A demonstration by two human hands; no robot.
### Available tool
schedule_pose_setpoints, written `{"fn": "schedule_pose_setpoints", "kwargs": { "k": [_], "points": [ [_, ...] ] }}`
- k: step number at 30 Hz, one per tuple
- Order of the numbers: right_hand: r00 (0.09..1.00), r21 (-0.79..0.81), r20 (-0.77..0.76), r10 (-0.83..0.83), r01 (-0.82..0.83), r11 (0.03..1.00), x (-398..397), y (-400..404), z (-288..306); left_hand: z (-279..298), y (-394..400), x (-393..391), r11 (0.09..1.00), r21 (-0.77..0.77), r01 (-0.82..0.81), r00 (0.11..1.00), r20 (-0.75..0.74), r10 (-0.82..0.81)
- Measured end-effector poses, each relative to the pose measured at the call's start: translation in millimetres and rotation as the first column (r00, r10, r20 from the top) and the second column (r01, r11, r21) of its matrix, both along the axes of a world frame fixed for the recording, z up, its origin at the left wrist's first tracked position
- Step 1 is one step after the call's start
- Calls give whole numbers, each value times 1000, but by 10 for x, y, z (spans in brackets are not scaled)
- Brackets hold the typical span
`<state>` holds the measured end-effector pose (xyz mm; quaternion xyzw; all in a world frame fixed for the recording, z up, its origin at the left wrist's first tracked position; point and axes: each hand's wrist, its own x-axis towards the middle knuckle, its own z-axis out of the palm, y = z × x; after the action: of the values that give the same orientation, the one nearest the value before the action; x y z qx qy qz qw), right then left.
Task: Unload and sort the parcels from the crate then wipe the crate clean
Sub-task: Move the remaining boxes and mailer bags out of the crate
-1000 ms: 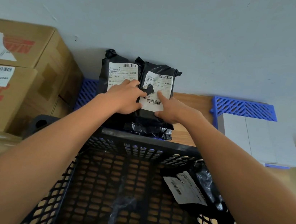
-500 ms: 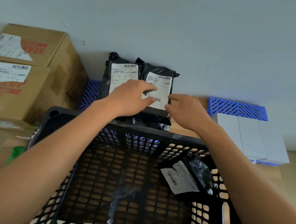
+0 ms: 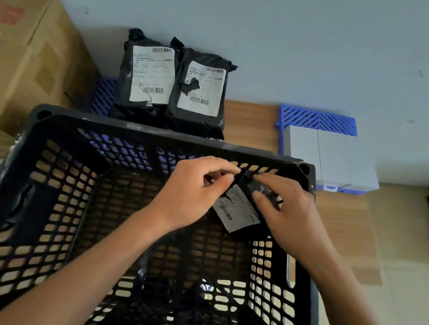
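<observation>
both my hands are inside the black crate [image 3: 157, 133], near its far right corner, on a small black parcel [image 3: 239, 212] with a white label. my left hand [image 3: 190, 194] pinches the bag's top edge between thumb and fingers, and my right hand [image 3: 291, 216] lies over the right side of the bag, the thumb pressing on the plastic (if the other fingers go under the bag, i cannot tell). the parcel leans against the crate wall, label up.

to lift it well, i think i should take the body of the bag and not only the thin edge, because soft plastic may slip or tear. then bring it straight up over the rim, not dragging it on the holes.

two black parcels [image 3: 174, 83] already stand against the wall behind the crate, on a blue tray [image 3: 104, 96]. another blue tray [image 3: 317, 120] on the right holds grey boxes [image 3: 329, 155]. more dark bags seem to lie on the crate floor, but it is blurred.
</observation>
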<state>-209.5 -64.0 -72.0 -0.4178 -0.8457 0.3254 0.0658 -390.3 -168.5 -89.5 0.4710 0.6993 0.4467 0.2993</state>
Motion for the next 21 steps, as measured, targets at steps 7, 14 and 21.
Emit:
{"fn": "schedule_pose_setpoints", "kwargs": {
  "k": [7, 14, 21],
  "points": [
    [888, -155, 444, 116, -52, 987, -41, -81, -440, -853, 6, 385, 869, -457, 190, 977, 171, -124],
    [879, -30, 476, 29, -17, 999, -104, -75, -522, -1011, 24, 561, 824, -518, 228, 962, 253, -107],
    [898, 120, 438, -33, -21, 993, -172, -166, -430, -935, 24, 498, 782, -555, 283, 957, 217, -192]
  ]
}}
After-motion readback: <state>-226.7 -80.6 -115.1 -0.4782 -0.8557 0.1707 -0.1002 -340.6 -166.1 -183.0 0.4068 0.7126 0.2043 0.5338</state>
